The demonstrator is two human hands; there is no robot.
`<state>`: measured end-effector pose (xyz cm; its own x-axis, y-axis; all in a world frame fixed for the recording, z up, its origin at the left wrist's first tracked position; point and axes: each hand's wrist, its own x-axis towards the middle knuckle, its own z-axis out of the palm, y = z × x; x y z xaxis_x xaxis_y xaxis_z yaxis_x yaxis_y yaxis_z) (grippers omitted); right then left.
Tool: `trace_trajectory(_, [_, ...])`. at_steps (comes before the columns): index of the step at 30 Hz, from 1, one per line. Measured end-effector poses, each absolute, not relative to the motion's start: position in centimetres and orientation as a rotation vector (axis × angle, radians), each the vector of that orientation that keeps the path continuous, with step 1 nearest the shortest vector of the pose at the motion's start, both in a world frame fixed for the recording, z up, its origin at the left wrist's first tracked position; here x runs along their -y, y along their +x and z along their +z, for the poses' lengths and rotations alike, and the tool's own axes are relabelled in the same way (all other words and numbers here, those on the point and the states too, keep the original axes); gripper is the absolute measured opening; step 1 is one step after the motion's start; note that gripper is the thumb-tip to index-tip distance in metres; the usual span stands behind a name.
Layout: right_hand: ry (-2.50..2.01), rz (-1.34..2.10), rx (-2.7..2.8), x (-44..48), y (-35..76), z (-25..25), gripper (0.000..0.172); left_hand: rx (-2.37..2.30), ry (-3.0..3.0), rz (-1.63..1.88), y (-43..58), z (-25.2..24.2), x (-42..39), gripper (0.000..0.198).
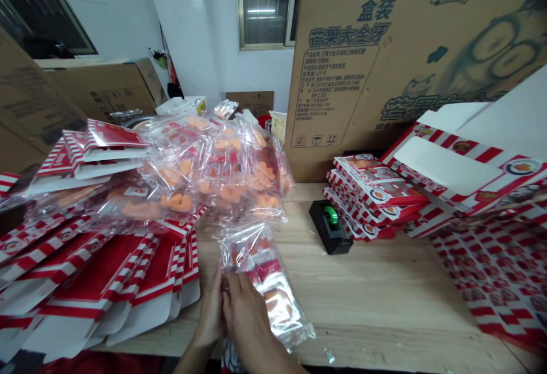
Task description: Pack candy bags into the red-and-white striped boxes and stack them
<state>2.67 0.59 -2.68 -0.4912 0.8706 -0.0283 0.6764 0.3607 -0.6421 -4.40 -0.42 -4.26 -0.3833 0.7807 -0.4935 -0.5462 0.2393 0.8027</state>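
A clear plastic bag (273,285) with orange pieces and red-and-white packets inside lies on the table in front of me. My right hand (247,308) rests over its near left part, fingers curled onto the plastic. Against the bag's left edge, my left hand (212,308) presses in from the side, its fingers close together and touching the right hand. Both hands appear to pinch the bag along this edge; the fingertips are partly hidden. Just beyond them is a heap of similar bags (226,157).
Folded red-and-white striped cartons (141,271) spread across the left. A black tape dispenser (330,227) with green tape stands to the right, beside stacked printed boxes (371,186). An open striped carton (453,163) sits at far right. A large cardboard box (337,100) rises behind.
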Motion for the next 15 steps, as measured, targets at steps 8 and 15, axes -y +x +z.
trace_trajectory(8, [-0.974,0.852,1.899,-1.8,8.9,-3.6,0.041,-1.45,0.316,1.474,-5.6,-4.4,0.5,0.05])
trace_trajectory(15, [-0.987,1.628,1.379,-2.0,12.8,-5.1,0.07,-1.328,0.285,1.565,-4.6,-1.9,-0.5,0.049])
